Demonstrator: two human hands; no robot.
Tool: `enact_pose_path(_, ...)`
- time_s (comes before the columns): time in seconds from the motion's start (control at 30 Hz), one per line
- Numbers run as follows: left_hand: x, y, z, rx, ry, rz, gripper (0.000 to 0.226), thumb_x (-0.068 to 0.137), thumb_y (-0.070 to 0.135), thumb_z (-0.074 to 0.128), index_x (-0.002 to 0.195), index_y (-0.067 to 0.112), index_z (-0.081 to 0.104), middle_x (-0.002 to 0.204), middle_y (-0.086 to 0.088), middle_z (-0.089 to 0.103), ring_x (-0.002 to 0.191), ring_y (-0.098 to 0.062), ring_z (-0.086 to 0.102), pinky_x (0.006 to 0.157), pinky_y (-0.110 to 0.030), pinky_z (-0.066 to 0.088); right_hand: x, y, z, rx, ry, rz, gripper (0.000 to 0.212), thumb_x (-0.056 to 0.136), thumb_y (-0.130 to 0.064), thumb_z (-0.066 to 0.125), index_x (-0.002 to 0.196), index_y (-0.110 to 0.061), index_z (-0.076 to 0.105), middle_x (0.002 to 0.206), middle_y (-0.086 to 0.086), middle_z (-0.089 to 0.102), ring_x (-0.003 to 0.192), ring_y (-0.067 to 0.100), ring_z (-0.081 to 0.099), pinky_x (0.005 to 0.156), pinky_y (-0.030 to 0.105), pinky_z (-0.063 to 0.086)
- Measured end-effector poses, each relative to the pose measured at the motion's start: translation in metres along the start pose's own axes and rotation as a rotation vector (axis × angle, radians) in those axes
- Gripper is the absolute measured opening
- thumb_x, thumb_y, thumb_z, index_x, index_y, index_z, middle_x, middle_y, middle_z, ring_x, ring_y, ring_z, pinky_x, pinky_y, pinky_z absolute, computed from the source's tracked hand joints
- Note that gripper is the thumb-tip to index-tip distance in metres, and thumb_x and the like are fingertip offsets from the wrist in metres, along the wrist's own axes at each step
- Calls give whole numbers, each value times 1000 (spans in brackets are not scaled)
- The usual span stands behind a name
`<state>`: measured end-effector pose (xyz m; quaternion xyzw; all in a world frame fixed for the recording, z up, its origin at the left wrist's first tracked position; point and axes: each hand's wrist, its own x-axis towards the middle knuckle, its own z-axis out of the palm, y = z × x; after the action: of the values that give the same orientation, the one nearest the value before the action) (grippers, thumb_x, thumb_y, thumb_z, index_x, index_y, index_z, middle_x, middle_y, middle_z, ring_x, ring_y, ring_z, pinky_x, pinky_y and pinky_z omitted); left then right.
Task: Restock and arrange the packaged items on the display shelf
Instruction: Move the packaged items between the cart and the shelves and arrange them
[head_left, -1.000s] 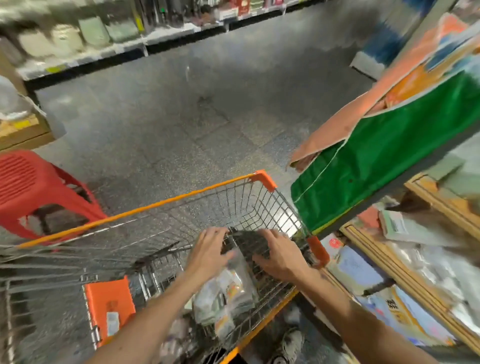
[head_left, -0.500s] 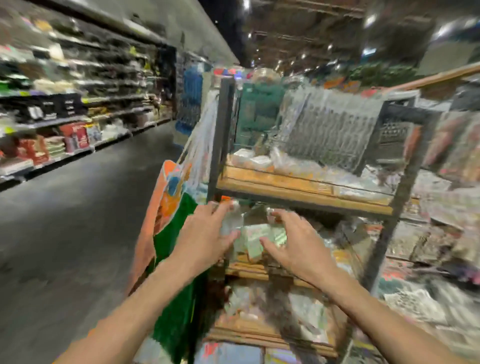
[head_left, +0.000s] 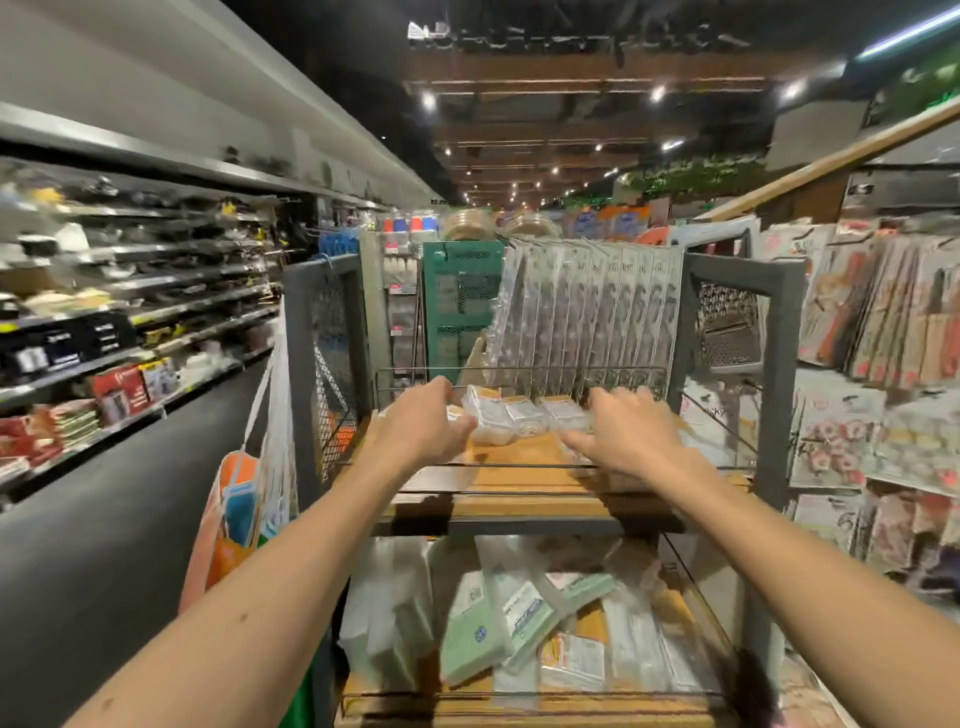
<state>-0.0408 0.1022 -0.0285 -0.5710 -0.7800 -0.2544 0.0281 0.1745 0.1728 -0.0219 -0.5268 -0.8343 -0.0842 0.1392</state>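
Reaching forward over the orange-brown wooden shelf board (head_left: 519, 499) of a grey metal-framed display rack (head_left: 779, 374), the person brackets a short row of small clear plastic packets (head_left: 511, 415) with pale and orange labels. The row lies between the two hands and slightly to their far side. Its long axis runs left to right, parallel to the board's near edge.

The left hand (head_left: 423, 423) is at the row's left end, fingers curved over the top and thumb at the near side, holding the end packet. The right hand (head_left: 626, 434) is at the right end, fingers spread and thumb stretched leftward above the board. It touches the packets, but blur hides whether it grips them or merely presses. Neither hand is clearly nearer, since each has its own end. The coming move therefore likely turns on squaring the row by pressing inward and back from both sides.

The packets look glossy, crinkly and light, apt to slide on the smooth wood. A thin dark wire rail (head_left: 519, 466) crosses above the board's near edge, beneath the wrists. Behind the row, tall flat clear sleeves (head_left: 587, 312) stand upright in a wire holder. On the lower shelf, soft green and white flat packs (head_left: 493, 618) lie loosely overlapped.
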Motion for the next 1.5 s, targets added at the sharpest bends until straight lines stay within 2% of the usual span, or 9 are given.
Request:
enact_pose_path(0.27,70,26,50,218,-177,18,109,67,71,68,151,34,10,142,-14,38,130,-33,34,106,-49,37,47,22,17,-41,-279,-18,76,64,-90,44,82,-17,53,124,8,61,126,33,42,102,47,38)
enact_pose_path(0.37,79,27,66,210,-217,8,93,62,68,73,139,33,36,142,-8,38,127,-30,39,104,-51,38,50,21,24,-102,-244,-92,80,60,-91,47,90,-17,61,120,6,63,122,31,44,100,46,34)
enact_pose_path(0.5,73,27,72,123,-125,13,65,70,51,78,125,29,50,134,-7,41,116,-27,47,99,-46,44,52,23,31,-36,-146,-99,65,65,-82,56,68,-18,54,92,1,65,95,24,56,86,38,41)
enact_pose_path(0.8,1,22,17,-86,172,162,70,78,39,74,140,30,44,152,-5,31,140,-23,30,108,-38,32,23,6,28,423,292,-217,78,70,-70,63,120,-11,56,113,6,54,107,25,45,83,33,36)
enact_pose_path(1.03,-142,-55,-13,-189,277,142,71,75,38,79,139,32,48,152,3,32,145,-6,18,106,-1,12,-60,-81,48,620,359,-510,77,70,-67,65,123,-11,55,122,5,54,116,23,45,96,21,27)
enact_pose_path(1.13,-211,-103,-6,-227,296,13,71,73,40,79,138,34,49,152,2,35,143,-3,22,113,-15,21,-98,-131,75,639,298,-642,82,69,-68,61,122,-6,57,122,10,55,117,27,45,103,24,26)
enact_pose_path(1.33,-395,-202,53,-333,226,-511,72,66,44,78,133,32,54,152,-4,32,138,-3,28,108,-6,18,-219,-246,194,695,-1,-906,80,64,-58,76,109,7,61,108,20,60,100,37,58,94,39,40)
enact_pose_path(1.43,-476,-234,87,-414,138,-778,79,60,59,71,130,27,58,148,-8,39,137,-13,36,113,-25,27,-285,-284,246,792,-59,-1096,68,72,-48,74,110,4,52,103,19,57,98,34,53,90,43,44)
enact_pose_path(1.5,-529,-250,107,-442,106,-927,79,59,61,72,130,28,58,147,-5,39,137,-15,36,112,-26,26,-327,-307,270,728,-263,-1162,60,70,-56,66,98,-3,56,94,12,57,93,28,47,83,42,43)
